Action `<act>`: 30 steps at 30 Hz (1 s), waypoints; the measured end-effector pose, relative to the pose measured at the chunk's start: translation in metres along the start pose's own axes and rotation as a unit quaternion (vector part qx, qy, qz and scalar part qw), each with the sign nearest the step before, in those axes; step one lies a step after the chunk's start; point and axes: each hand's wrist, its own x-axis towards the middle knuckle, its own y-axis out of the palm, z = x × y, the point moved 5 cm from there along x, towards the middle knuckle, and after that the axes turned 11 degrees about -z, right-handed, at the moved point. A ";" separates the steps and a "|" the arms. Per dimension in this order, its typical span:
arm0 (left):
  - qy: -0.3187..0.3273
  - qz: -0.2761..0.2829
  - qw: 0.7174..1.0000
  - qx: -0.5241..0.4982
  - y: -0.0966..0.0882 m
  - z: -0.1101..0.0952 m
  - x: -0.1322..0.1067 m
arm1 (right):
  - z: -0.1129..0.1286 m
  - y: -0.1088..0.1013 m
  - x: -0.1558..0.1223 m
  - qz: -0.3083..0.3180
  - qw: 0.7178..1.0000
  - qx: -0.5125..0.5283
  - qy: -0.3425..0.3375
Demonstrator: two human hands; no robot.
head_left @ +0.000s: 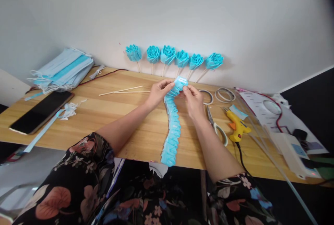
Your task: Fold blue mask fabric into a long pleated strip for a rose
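Pale blue pleated strip (pixel 172 127) pinched near its far end by thumb and fingers of left hand (pixel 159 93) and right hand (pixel 193 101), probably to keep folds aligned; trailing to near edge of tabletop (pixel 146 139). Six blue flowers (pixel 168 54) propped against wall (pixel 172 13) along far edge, likely for support. Glue gun (pixel 237 129) toward right edge, presumably for easy reach.
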 end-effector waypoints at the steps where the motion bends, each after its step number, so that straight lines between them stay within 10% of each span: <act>1: -0.004 -0.005 1.000 -0.005 0.000 0.000 0.000 | 0.001 0.000 -0.001 0.000 1.000 -0.003 0.000; 30: -0.056 -0.003 0.998 -0.033 0.002 -0.004 -0.008 | 0.007 0.004 -0.007 0.006 1.000 -0.011 -0.024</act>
